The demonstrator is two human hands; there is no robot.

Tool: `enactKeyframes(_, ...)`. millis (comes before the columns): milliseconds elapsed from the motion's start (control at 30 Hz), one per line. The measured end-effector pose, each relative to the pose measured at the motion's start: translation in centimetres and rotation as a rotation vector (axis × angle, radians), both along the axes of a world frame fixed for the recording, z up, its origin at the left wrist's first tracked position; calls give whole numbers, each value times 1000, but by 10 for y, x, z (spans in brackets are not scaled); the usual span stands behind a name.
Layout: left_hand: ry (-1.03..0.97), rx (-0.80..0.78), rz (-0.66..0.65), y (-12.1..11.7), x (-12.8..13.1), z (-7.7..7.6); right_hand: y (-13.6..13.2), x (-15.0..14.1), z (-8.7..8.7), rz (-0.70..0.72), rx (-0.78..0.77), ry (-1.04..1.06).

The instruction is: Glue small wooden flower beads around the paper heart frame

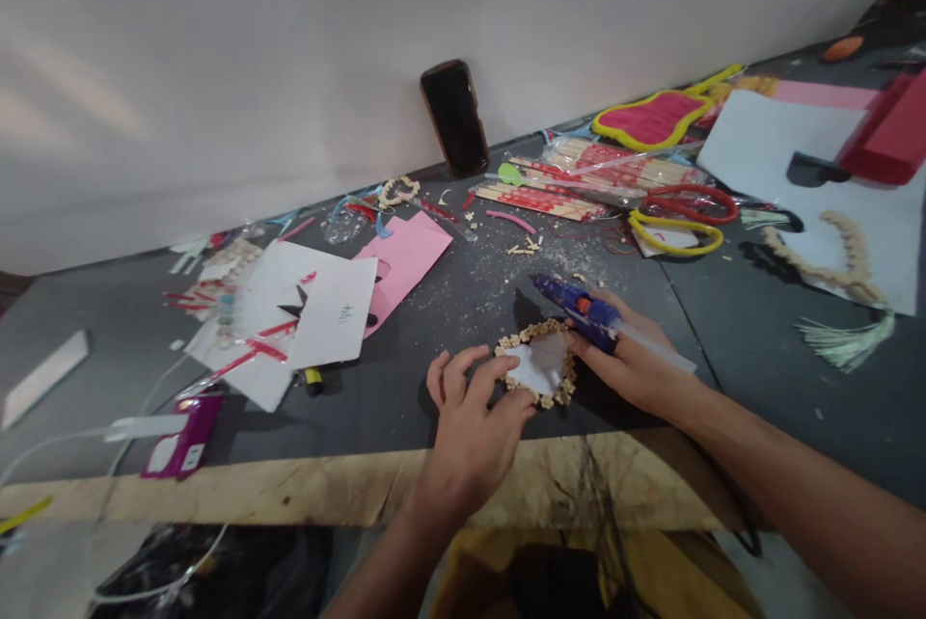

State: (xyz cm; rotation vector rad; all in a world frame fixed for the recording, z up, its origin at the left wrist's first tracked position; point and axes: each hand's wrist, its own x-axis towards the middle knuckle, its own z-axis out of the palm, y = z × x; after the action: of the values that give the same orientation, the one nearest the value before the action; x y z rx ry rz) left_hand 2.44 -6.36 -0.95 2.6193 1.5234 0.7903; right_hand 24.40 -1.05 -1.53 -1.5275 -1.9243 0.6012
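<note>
My left hand (477, 417) is at the left side of a rounded ring of small wooden pieces (548, 399), its thumb and index finger gripping the edge and the other fingers spread apart. White paper (536, 366) fills the ring's middle. My right hand (640, 359) is wrapped round a blue hot glue gun (594, 315). A clear glue stick (655, 347) sticks out of the gun's back end. The gun's dark nozzle points up and left, beyond the ring's far edge. Some of my right fingers are hidden beneath the gun, close to the ring's right side.
A phone (455, 118) leans on the wall. Bundled sticks (554, 200), yellow-and-red-handled scissors (680, 238) and wood crumbs lie beyond the hands. White cards (337, 320), pink paper (412, 262) and a purple box (184, 436) are left; a tasselled wooden piece (857, 257) is right.
</note>
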Motion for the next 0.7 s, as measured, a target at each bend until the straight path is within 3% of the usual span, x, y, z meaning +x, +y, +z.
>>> enactKeyframes(300,-30,67,-5,-1,3,-7,0,1,-1,-5,7,-2)
enactKeyframes(433,-38,30,-11,-3,-3,-2,-1,2,-2,-19,0,10)
enactKeyframes(700,13,106,257,26,-65,16,3,4,4,-47,-38,133)
